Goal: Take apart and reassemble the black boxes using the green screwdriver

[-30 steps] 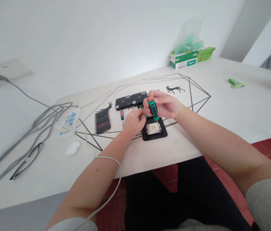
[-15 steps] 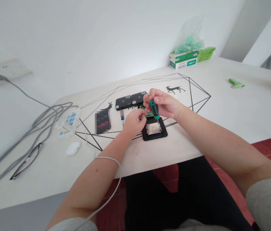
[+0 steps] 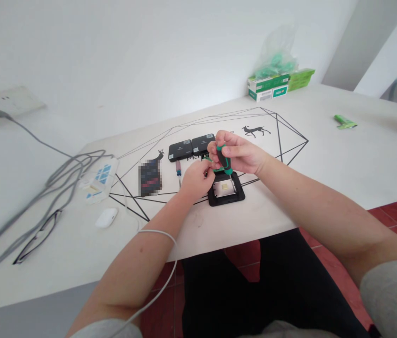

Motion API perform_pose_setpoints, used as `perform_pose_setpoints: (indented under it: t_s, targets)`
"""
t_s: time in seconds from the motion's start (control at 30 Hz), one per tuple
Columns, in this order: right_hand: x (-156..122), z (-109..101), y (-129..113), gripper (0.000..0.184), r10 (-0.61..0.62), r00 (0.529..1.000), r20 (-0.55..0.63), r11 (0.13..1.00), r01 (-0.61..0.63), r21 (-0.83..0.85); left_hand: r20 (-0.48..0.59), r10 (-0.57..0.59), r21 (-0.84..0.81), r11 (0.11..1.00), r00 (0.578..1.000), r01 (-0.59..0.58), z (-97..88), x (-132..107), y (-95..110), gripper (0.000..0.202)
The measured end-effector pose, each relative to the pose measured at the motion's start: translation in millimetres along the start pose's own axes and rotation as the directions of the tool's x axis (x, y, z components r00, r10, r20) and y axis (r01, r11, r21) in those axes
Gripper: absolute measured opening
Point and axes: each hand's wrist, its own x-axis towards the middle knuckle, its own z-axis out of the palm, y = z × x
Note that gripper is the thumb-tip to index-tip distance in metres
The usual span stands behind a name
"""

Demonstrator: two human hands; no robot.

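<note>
My right hand (image 3: 242, 154) grips a green-and-black screwdriver (image 3: 224, 158), fingers round its handle. The shaft points down at the right side of a metal plate (image 3: 223, 188) with a pale yellow square pad on it. This plate sits in an open black plastic case (image 3: 227, 202) on the table. Fingers of my left hand (image 3: 197, 177) are curled at the left edge of a green circuit board (image 3: 216, 167), which is at the far side of the case and partly hidden by both hands. The screwdriver tip's exact contact is too small to make out.
Two black boxes (image 3: 180, 150) lie behind my hands, and a second screwdriver (image 3: 179, 169) lies left. Farther left are a blurred dark item (image 3: 150, 177), a white case (image 3: 106, 218), glasses (image 3: 38, 237) and a grey cable (image 3: 74, 188). Green-white boxes (image 3: 268, 83) stand at the back.
The screwdriver handle has tipped slightly to the left with my right hand. My left hand stays at the circuit board.
</note>
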Motion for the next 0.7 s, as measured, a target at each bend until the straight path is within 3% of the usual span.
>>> perform_pose_setpoints:
  t_s: [0.27, 0.37, 0.53, 0.7]
  targets:
    - [2.4, -0.5, -2.1, 0.041, -0.046, 0.998, -0.05, 0.998, 0.048, 0.042, 0.007, -0.01, -0.041, 0.999, 1.0, 0.01, 1.4, -1.3, -1.7, 0.018]
    - [1.9, -2.4, -2.4, 0.035, -0.004, 0.999, -0.045, 0.998, 0.007, 0.063, 0.008, 0.009, -0.023, 1.0, 1.0, -0.009, -0.1, -0.8, -0.4, 0.016]
    - [-2.1, -3.3, -5.5, 0.03, 0.107, 0.994, 0.017, 0.994, -0.107, 0.03, 0.01, 0.026, 0.003, 1.0, 1.0, -0.026, -2.1, 0.5, 2.8, 0.014]
    - [-2.5, 0.2, -3.2, 0.036, 0.082, 0.993, 0.082, 0.997, -0.08, -0.02, 0.022, 0.016, 0.005, 1.0, 1.0, -0.016, -1.7, 0.6, 4.1, 0.016]
